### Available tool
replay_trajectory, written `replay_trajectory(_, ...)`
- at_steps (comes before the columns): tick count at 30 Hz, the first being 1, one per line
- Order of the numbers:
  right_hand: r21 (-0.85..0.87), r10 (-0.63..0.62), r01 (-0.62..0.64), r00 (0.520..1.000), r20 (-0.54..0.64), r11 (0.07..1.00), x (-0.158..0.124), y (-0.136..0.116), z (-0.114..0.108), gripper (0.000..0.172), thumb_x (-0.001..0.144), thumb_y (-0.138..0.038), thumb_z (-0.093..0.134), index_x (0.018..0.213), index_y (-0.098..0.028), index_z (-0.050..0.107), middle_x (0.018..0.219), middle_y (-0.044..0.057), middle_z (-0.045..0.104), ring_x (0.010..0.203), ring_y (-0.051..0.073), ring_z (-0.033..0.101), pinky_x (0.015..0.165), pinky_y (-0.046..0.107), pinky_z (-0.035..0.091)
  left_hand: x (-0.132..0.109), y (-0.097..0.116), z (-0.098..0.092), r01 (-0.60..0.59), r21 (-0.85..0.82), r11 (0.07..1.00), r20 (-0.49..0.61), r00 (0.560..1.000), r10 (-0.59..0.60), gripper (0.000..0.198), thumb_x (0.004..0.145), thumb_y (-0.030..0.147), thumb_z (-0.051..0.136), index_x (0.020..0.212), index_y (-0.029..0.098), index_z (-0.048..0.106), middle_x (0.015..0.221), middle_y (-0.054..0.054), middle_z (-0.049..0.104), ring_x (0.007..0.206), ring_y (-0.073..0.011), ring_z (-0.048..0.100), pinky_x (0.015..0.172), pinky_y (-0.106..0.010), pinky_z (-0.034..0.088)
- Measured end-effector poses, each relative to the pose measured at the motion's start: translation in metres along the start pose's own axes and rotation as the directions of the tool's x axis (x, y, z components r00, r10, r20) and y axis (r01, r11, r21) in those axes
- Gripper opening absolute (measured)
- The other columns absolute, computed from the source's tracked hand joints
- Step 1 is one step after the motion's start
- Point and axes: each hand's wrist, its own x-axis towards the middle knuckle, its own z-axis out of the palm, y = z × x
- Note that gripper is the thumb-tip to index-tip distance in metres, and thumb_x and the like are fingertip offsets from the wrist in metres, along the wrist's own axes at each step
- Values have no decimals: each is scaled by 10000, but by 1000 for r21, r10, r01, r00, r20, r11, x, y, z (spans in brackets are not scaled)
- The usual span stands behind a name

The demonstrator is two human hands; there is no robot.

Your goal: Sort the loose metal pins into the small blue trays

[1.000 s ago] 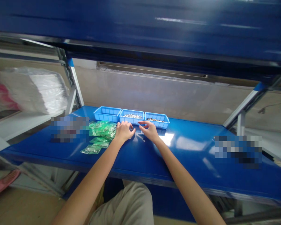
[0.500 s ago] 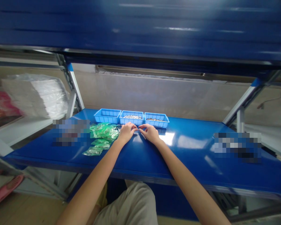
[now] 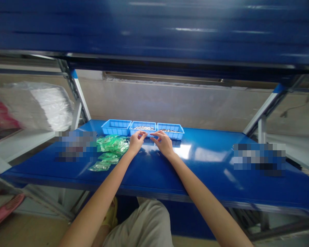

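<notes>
My left hand [image 3: 137,141] is held just above the blue table, in front of the middle bin. Its thumb and fingertips are drawn together; anything between them is too small to make out. Facing it, my right hand [image 3: 164,142] has thumb and forefinger a little apart, with nothing visible between them. A narrow gap separates the two hands. Behind them, the middle blue bin [image 3: 143,125] contains small silvery metal pieces, and the right blue bin [image 3: 177,134] darker, thin metal pieces. Green plastic bags [image 3: 112,144] lie beside my left wrist.
A left blue bin [image 3: 115,127] joins the row at the back of the blue table [image 3: 208,181]. Blurred-out patches cover things at both table ends. A blue shelf [image 3: 154,34] overhangs the table. Plastic-wrapped white stacks [image 3: 48,104] stand on a side shelf at left.
My hands have drawn slightly apart, and my right thumb and forefinger have opened a little. The whole view has shifted slightly. Bins and bags stay in place on the table.
</notes>
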Motion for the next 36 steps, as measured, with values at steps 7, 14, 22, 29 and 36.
replay_trajectory(7, 8, 13, -12, 998, -69, 1000, 2, -2, 1, 219, 796, -352, 540, 993, -318, 628, 1006, -14, 575, 566, 79, 517, 559, 213, 400, 1, -3, -1, 44, -118, 992, 30, 999, -41, 321, 664, 443, 587, 772, 141, 594, 574, -4, 570, 445, -94, 476, 458, -219, 377)
replay_trajectory(14, 29, 8, -7, 999, -35, 1000, 2, -3, 2, 183, 806, -346, 526, 938, -305, 645, 996, -11, 575, 557, 76, 518, 563, 218, 408, 1, -4, 1, 65, -221, 973, 97, 994, -45, 360, 636, 414, 626, 860, 139, 566, 602, 2, 577, 431, -77, 459, 440, -208, 372)
replay_trajectory(22, 47, 21, -19, 999, -47, 999, 1, 0, 2, 156, 762, -377, 571, 796, -248, 651, 964, -3, 575, 553, 75, 517, 589, 223, 419, 1, 3, -1, 107, -272, 956, 70, 993, -92, 415, 605, 435, 648, 877, 133, 561, 576, 20, 554, 424, -66, 434, 444, -206, 357)
replay_trajectory(29, 56, 79, -73, 990, -114, 996, 1, -1, 3, 162, 783, -367, 533, 815, -233, 619, 958, 0, 567, 553, 80, 533, 583, 225, 414, 2, 0, -1, 148, -306, 941, 43, 989, -142, 445, 604, 498, 630, 845, 126, 582, 619, -2, 582, 451, -68, 454, 480, -211, 362)
replay_trajectory(36, 66, 68, -64, 995, -71, 996, 1, -1, 5, 161, 763, -367, 559, 793, -228, 634, 945, 5, 570, 546, 76, 525, 581, 227, 418, 3, -4, -2, 125, -295, 947, -5, 991, -132, 432, 611, 506, 624, 819, 128, 608, 633, -7, 583, 467, -73, 466, 492, -210, 367)
